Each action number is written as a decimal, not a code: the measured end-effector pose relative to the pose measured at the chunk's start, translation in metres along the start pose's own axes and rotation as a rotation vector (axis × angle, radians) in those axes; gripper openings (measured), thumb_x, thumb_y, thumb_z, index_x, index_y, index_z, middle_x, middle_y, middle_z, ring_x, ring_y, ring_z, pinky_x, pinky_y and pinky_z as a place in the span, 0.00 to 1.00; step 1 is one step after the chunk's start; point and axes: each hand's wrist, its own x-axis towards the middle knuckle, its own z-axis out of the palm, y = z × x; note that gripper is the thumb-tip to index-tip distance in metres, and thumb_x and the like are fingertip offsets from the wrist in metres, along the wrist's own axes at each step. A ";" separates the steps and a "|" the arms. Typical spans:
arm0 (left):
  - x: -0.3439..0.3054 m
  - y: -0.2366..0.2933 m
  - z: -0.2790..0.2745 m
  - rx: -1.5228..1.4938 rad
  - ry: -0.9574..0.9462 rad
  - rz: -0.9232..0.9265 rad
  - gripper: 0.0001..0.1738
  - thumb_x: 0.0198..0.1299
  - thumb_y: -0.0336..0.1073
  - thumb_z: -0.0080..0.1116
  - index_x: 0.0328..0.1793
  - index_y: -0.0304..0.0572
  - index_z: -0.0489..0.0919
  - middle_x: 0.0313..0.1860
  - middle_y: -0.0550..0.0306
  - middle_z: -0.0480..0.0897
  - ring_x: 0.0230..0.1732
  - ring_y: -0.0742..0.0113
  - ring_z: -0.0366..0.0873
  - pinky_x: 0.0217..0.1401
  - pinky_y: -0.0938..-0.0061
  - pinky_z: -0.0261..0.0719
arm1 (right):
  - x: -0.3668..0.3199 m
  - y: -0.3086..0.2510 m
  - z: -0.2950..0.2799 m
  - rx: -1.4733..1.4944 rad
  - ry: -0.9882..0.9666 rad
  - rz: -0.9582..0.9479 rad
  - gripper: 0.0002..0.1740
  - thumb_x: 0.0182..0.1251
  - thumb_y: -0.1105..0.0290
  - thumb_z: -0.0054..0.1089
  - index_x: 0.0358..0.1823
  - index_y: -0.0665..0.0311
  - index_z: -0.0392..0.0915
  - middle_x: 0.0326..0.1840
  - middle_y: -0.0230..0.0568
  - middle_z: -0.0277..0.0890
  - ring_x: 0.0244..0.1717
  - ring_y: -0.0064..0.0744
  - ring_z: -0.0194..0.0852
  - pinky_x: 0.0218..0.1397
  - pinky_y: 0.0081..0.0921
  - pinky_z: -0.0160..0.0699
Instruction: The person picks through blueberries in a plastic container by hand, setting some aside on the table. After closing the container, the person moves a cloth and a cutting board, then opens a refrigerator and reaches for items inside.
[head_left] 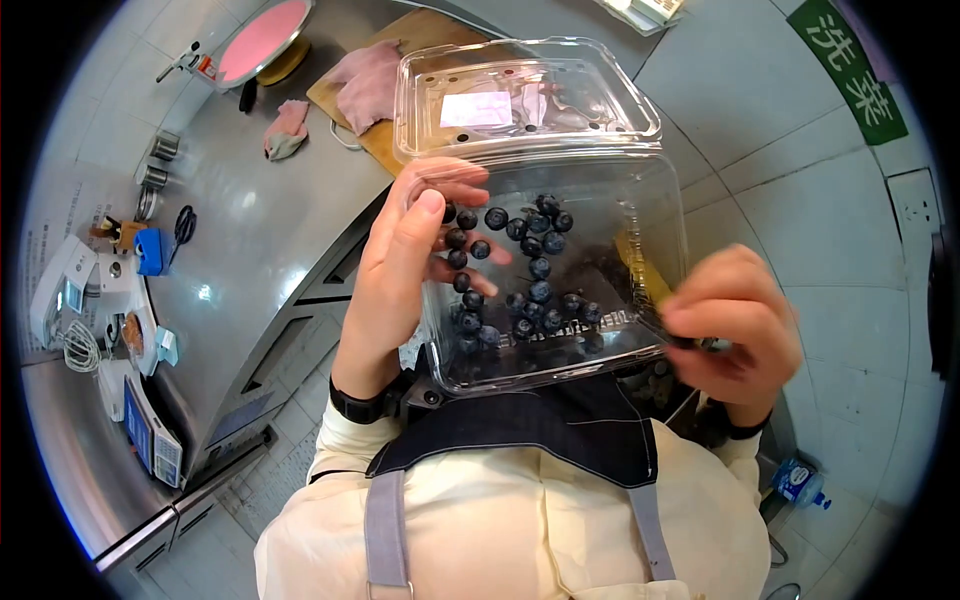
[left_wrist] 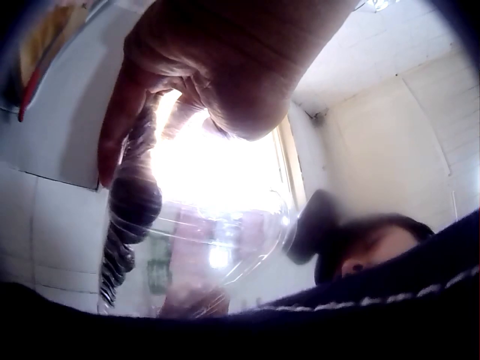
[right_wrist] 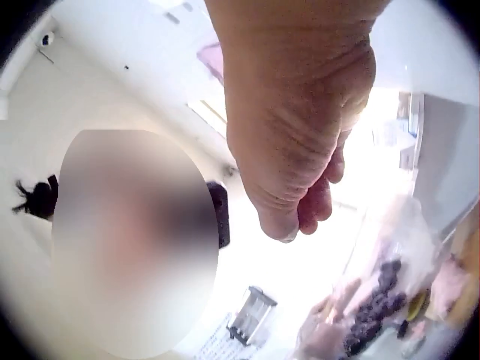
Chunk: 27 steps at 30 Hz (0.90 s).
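Observation:
A clear plastic container [head_left: 668,215] with its lid [head_left: 625,128] folded back holds several dark blueberries [head_left: 540,267], mostly at its middle and lower left. My left hand [head_left: 405,250] grips the container's left side, thumb above and fingers seen through the plastic; the left wrist view shows this hand [left_wrist: 217,60] from below, beside berries [left_wrist: 135,206]. My right hand [head_left: 735,325] is at the lower right corner, blurred, fingers bent. Something dark shows by its fingertips; whether it is held is unclear. In the right wrist view, the palm of this hand [right_wrist: 300,127] hides most of its fingers.
Left of the container, a steel counter [head_left: 250,225] bears a wooden board [head_left: 425,32], pink cloths [head_left: 366,85], a pink-topped turntable [head_left: 265,42], scissors [head_left: 183,228] and a scale [head_left: 150,430]. A yellow thing [head_left: 648,272] shows at the container's right side. A blue-labelled bottle [head_left: 797,483] is at the lower right.

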 end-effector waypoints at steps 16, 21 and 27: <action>0.011 -0.003 0.009 0.013 -0.039 0.003 0.27 0.70 0.52 0.38 0.63 0.38 0.66 0.53 0.42 0.70 0.40 0.56 0.81 0.31 0.71 0.83 | -0.118 0.004 -0.026 -0.375 0.238 0.702 0.11 0.58 0.82 0.59 0.42 0.65 0.80 0.44 0.42 0.80 0.43 0.36 0.77 0.42 0.26 0.74; 0.011 -0.005 0.012 -0.011 -0.058 0.010 0.28 0.71 0.54 0.37 0.63 0.38 0.66 0.52 0.42 0.69 0.40 0.55 0.81 0.31 0.70 0.83 | -0.082 -0.011 -0.017 -0.548 0.301 0.271 0.06 0.57 0.81 0.62 0.36 0.66 0.79 0.34 0.42 0.78 0.33 0.38 0.74 0.35 0.27 0.72; 0.003 -0.002 0.005 -0.019 0.045 0.051 0.35 0.69 0.61 0.37 0.63 0.34 0.64 0.51 0.41 0.73 0.37 0.48 0.83 0.22 0.67 0.85 | -0.079 0.002 -0.020 -0.564 0.344 0.074 0.14 0.49 0.68 0.75 0.30 0.66 0.77 0.26 0.40 0.74 0.26 0.36 0.68 0.29 0.27 0.66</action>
